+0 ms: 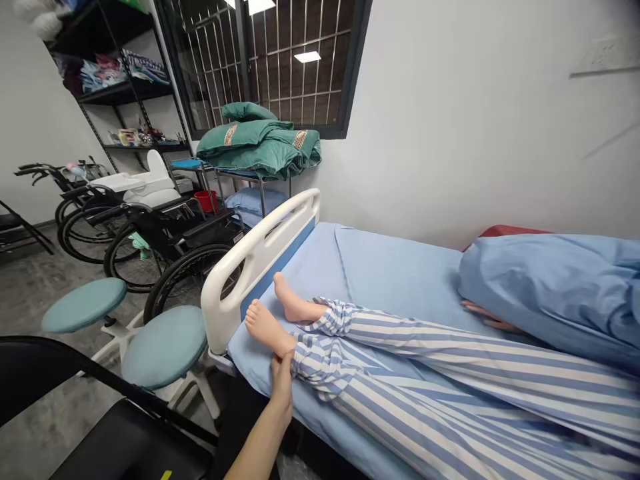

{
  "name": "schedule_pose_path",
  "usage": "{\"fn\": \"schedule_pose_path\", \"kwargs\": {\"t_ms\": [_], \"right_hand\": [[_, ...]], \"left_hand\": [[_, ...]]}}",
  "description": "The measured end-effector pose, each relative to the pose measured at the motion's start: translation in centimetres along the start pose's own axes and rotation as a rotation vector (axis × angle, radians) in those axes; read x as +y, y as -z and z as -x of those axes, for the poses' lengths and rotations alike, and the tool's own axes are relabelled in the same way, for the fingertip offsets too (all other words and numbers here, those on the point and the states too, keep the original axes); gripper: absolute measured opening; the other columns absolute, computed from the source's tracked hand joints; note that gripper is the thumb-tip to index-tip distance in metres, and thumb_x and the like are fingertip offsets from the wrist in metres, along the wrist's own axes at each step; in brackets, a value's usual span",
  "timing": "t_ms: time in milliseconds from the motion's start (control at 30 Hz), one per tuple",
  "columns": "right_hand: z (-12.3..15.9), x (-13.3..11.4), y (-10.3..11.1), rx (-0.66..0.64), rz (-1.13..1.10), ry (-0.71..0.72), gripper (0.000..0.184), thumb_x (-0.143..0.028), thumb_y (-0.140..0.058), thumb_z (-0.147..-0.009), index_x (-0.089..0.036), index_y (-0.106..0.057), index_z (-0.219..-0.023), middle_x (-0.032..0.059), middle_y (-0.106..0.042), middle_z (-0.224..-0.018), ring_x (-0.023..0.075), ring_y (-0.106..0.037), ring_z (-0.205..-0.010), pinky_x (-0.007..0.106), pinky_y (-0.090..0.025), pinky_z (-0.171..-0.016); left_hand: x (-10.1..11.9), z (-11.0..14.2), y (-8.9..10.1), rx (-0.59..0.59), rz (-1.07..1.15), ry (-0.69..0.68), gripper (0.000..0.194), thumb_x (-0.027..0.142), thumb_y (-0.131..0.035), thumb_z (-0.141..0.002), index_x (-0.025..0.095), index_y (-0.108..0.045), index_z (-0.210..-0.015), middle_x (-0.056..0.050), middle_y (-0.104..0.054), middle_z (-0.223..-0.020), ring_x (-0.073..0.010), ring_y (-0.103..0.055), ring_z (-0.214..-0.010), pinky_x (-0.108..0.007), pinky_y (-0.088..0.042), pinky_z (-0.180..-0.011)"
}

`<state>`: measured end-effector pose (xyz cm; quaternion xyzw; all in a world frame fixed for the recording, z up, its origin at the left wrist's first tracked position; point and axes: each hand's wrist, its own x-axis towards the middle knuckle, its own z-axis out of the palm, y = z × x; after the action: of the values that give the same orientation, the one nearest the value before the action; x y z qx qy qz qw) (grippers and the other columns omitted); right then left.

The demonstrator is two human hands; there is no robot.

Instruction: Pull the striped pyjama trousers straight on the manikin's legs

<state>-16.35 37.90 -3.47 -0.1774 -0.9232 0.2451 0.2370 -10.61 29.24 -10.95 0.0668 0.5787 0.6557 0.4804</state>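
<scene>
Left hand (pixel 283 383) closed around the ankle of a lifelike manikin (pixel 425 360), fingers (pixel 276 365) curled against the skin, not spread. Right hand out of view, its state impossible to tell.

Just above the left hand, the near bare foot (pixel 267 327), toes pointing up and away toward a white plastic footboard (pixel 255 260); the second bare foot (pixel 295 300) a little farther on. Striped blue-and-white pyjama trousers (pixel 440 393) along the legs, long axis running rightward from the hand down the bed, over a smooth blue sheet (pixel 385 267).

Ahead of the hand, beyond the footboard: a red bucket (pixel 206 200), contents hidden; green quilts (pixel 257 143) folded on a metal rack (pixel 240 175); folded clothes (pixel 120 75) on black wire shelving (pixel 125 93). Left of the hand, round teal stools (pixel 165 347) and black wheelchairs (pixel 175 233).
</scene>
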Motion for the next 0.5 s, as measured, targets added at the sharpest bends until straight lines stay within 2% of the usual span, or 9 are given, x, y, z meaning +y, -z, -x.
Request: {"fn": "schedule_pose_path", "kwargs": {"t_ms": [67,133,300,400,500], "right_hand": [[0.1,0.7,-0.2,0.008,0.029,0.099,0.045,0.001,-0.035,-0.081,-0.021,-0.013,-0.048,-0.0071,-0.041,-0.058,0.0085,-0.048,-0.082,0.034,-0.038,-0.088],[0.4,1.1,-0.4,0.038,0.054,0.16,0.047,0.004,-0.034,-0.08,-0.022,-0.006,-0.052,-0.0072,-0.037,-0.056,0.008,-0.047,-0.079,0.033,-0.038,-0.088],[0.7,1.4,-0.9,0.17,0.06,0.187,0.044,-0.002,-0.032,-0.083,-0.024,-0.008,-0.052,-0.0082,-0.037,-0.057,0.0043,-0.046,-0.075,0.026,-0.04,-0.083],[0.7,1.4,-1.1,0.311,0.027,0.099,0.04,-0.017,-0.03,-0.088,-0.022,-0.021,-0.049,-0.0092,-0.042,-0.059,0.0015,-0.048,-0.072,0.02,-0.043,-0.078],[0.7,1.5,-1.3,0.56,-0.01,-0.152,0.039,-0.028,-0.034,-0.091,-0.013,-0.044,-0.057,-0.0074,-0.05,-0.065,0.0008,-0.051,-0.066,0.019,-0.046,-0.07]], "left_hand": [[-0.1,-0.1,0.1,-0.023,0.009,-0.01,0.031,0.026,-0.054,-0.077,0.019,-0.049,-0.107,-0.013,-0.057,-0.118,-0.024,-0.054,-0.11,-0.031,-0.046,-0.088],[-0.3,-0.2,0.1,-0.035,0.006,-0.014,0.032,0.027,-0.054,-0.077,0.021,-0.049,-0.108,-0.012,-0.056,-0.12,-0.0247,-0.053,-0.111,-0.033,-0.045,-0.091],[-0.6,-0.3,0.4,-0.053,-0.01,-0.011,0.033,0.03,-0.053,-0.078,0.023,-0.047,-0.11,-0.012,-0.054,-0.122,-0.0254,-0.052,-0.113,-0.035,-0.045,-0.092],[-0.7,-0.3,0.5,-0.071,-0.009,-0.018,0.033,0.032,-0.054,-0.078,0.023,-0.048,-0.109,-0.012,-0.054,-0.122,-0.0249,-0.053,-0.113,-0.034,-0.046,-0.09],[-0.7,-0.3,0.6,-0.068,-0.017,-0.022,0.033,0.034,-0.055,-0.077,0.022,-0.048,-0.107,-0.011,-0.054,-0.122,-0.0239,-0.053,-0.112,-0.033,-0.046,-0.087]]}}
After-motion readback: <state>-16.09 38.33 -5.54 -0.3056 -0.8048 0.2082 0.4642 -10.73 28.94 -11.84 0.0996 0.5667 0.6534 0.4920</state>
